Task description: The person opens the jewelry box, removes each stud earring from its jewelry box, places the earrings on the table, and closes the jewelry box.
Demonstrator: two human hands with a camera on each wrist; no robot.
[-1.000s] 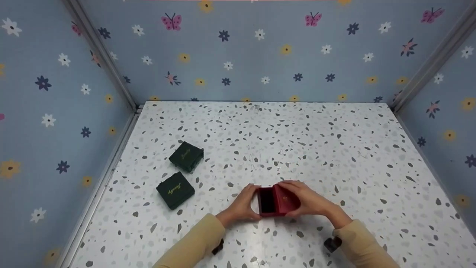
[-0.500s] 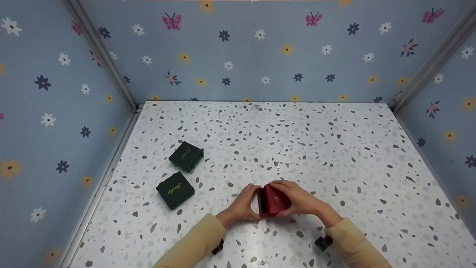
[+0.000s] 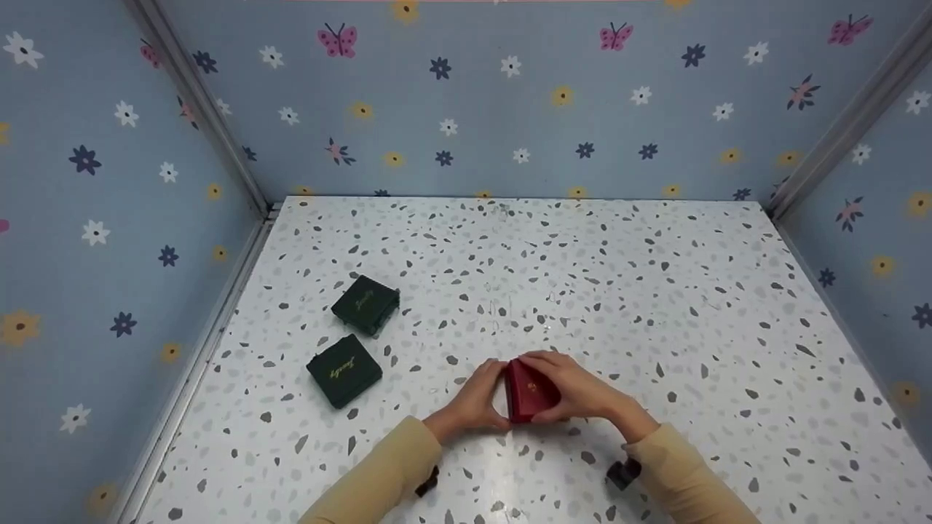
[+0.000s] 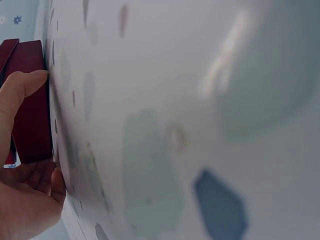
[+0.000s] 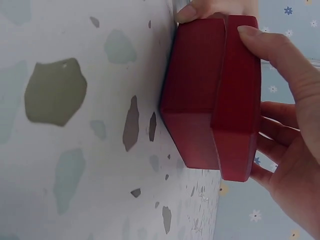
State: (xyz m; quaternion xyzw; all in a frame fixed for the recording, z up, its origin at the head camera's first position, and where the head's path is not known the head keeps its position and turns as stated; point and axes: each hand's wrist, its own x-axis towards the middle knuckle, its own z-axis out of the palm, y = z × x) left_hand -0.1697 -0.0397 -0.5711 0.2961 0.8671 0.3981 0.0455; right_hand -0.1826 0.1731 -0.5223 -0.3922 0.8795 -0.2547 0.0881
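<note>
A small red hinged jewelry box (image 3: 530, 399) sits on the speckled table in front of the person, with a small gold mark on its lid. The left hand (image 3: 472, 402) holds the base from the left, thumb on the near side and fingers on the far side. From the right, the right hand (image 3: 586, 389) grips the lid (image 5: 241, 75) between thumb and fingers. The lid lies down over the base (image 5: 192, 70), leaving only a thin seam in the right wrist view. The inside of the box is hidden.
Two dark green boxes with gold lettering lie to the left: one nearer green box (image 3: 344, 371) and one farther green box (image 3: 365, 304). Blue patterned panels (image 3: 480, 94) stand behind and on both sides of the white speckled table (image 3: 655, 291).
The right hand has swung the red box's lid leftward and down from standing open, covering the dark interior. The left hand stays in place on the base. The green boxes have not moved.
</note>
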